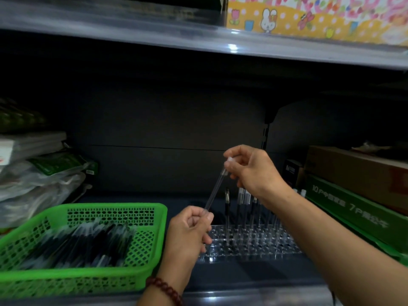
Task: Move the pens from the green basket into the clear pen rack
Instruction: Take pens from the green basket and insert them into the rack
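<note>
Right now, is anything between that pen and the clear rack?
Nothing visible. The left hand and right hand hold the pen near the clear rack; its near holes are free, standing pens sit farther back.

The right hand (254,171) was the higher one, its fingers and thumb pinching the upper end of a clear pen (213,193). The left hand (187,233), lower and nearer, pinched its bottom end.

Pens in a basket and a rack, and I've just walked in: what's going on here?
A person holds one clear pen in both hands near the clear pen rack: the right hand pinches its top end, the left hand its lower end. A few pens stand upright in the rack; many more lie in the green basket on the left.
</note>
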